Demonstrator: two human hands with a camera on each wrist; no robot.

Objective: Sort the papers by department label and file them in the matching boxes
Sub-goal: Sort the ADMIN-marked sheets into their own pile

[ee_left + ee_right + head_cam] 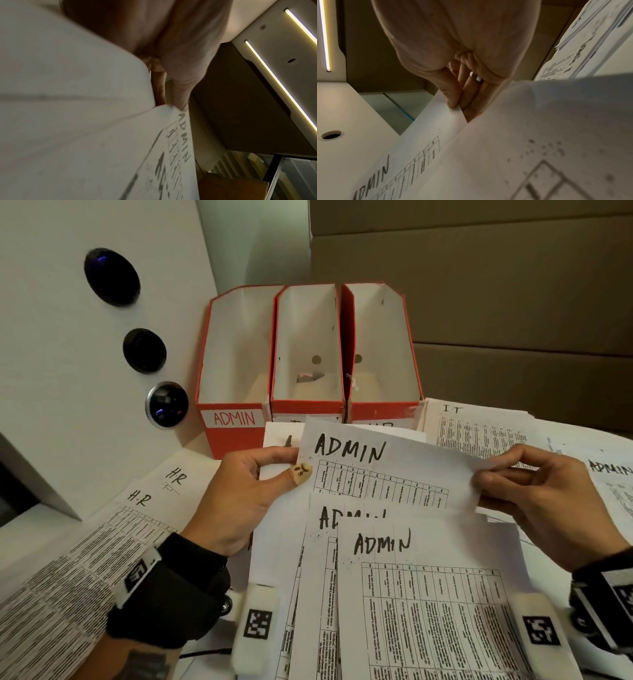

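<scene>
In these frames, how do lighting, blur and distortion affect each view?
Head view: dim but sharp, ADMIN sheet and ADMIN box legible, edges bowed. Left wrist view: paper blurred, ceiling strips glare. Right wrist view: near paper out of focus.

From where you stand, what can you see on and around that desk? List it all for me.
File boxes: three, red outside and white inside, side by side at the back; the left one is labelled ADMIN, the other two labels are covered.
Held ADMIN sheet: one, white, lifted in front of the boxes.
Other ADMIN sheets: at least two, white, overlapping below the held one.
H.R papers: at least two, white, on the left.
I.T paper: one topmost, white, right of the boxes.
Round fittings: three, dark, on the white panel at left.
Wrist straps: two, black, with tags.
Hands: left hand and right hand each pinch an end of the held sheet.
</scene>
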